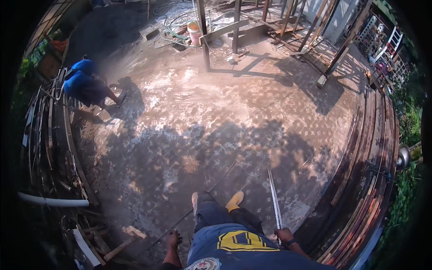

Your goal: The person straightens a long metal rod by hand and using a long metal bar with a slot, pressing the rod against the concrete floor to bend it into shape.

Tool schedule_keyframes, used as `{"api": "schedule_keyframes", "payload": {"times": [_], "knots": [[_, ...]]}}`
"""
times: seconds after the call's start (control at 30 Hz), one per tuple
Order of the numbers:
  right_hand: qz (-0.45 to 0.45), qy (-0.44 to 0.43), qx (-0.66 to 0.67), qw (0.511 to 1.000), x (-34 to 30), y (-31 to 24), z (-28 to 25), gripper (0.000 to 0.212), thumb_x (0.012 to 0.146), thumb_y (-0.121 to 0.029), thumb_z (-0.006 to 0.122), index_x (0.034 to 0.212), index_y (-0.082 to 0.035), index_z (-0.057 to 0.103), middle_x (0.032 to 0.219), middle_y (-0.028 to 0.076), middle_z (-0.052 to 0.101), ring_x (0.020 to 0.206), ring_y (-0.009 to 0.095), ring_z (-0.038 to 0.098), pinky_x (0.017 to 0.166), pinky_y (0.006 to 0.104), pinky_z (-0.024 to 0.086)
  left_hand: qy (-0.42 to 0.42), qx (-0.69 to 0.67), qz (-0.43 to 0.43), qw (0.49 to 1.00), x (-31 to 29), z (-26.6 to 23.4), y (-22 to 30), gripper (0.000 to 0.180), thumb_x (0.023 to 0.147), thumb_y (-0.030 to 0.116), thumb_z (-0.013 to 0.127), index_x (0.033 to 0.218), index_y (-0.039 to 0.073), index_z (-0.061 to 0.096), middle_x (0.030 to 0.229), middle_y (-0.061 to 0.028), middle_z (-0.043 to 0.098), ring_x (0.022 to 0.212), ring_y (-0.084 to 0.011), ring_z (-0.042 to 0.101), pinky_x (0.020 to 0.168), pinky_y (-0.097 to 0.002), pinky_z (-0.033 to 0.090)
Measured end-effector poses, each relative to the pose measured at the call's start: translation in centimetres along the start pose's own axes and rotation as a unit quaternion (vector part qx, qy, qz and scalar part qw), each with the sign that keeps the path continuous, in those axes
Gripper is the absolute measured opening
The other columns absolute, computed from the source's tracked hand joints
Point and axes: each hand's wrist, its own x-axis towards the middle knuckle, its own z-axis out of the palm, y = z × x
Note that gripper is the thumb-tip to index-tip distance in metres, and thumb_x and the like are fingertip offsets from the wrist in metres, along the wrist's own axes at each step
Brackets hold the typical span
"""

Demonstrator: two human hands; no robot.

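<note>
My right hand (pixel 284 235), with a dark band on its wrist, is closed round the near end of a long, narrow, pale straight bar (pixel 274 198). The bar slants forward and down beside my right leg; its far end is close to the ground. At my left side my left hand (pixel 173 239) hangs with loosely curled fingers, and nothing shows in it. A thin dark line, perhaps a rod (pixel 180 219), runs past that hand and between my feet; I cannot tell whether they touch. I wear yellow boots (pixel 235 201) on the patchy, dimpled ground (pixel 216 148).
A person in blue (pixel 83 81) bends beside stacked timber (pixel 47 135) at the left. Long planks (pixel 373 144) line the right edge. A white pipe (pixel 54 200) juts out at lower left. Ahead are wooden posts (pixel 203 36), a bucket (pixel 194 33) and a coiled hose (pixel 167 31).
</note>
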Motion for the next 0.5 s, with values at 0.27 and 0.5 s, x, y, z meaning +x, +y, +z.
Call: {"api": "schedule_keyframes", "payload": {"times": [0.27, 0.5], "knots": [[-0.095, -0.021, -0.42, 0.902, 4.4, 4.0, -5.2, 0.044, 0.078, -0.033, 0.063, 0.104, 0.003, 0.067, 0.099, 0.018, 0.069, 0.092, 0.024, 0.067, 0.079, 0.035, 0.053, 0.091, -0.018, 0.075, 0.993, -7.6, 10.0, 3.2, 0.044, 0.087, 0.031, 0.063, 0.112, -0.005, 0.065, 0.106, -0.0191, 0.069, 0.1, -0.0284, 0.065, 0.089, -0.0355, 0.048], [-0.163, -0.026, -0.459, 0.873, 7.1, -1.6, -5.4, 0.043, 0.08, -0.035, 0.06, 0.104, 0.0, 0.068, 0.101, 0.018, 0.069, 0.095, 0.025, 0.066, 0.081, 0.036, 0.053, -0.296, -0.143, 0.376, 0.866, -24.2, 8.9, 11.7, 0.043, 0.079, 0.026, 0.076, 0.116, 0.009, 0.061, 0.105, -0.0043, 0.061, 0.098, -0.0136, 0.056, 0.083, -0.0286, 0.047]]}}
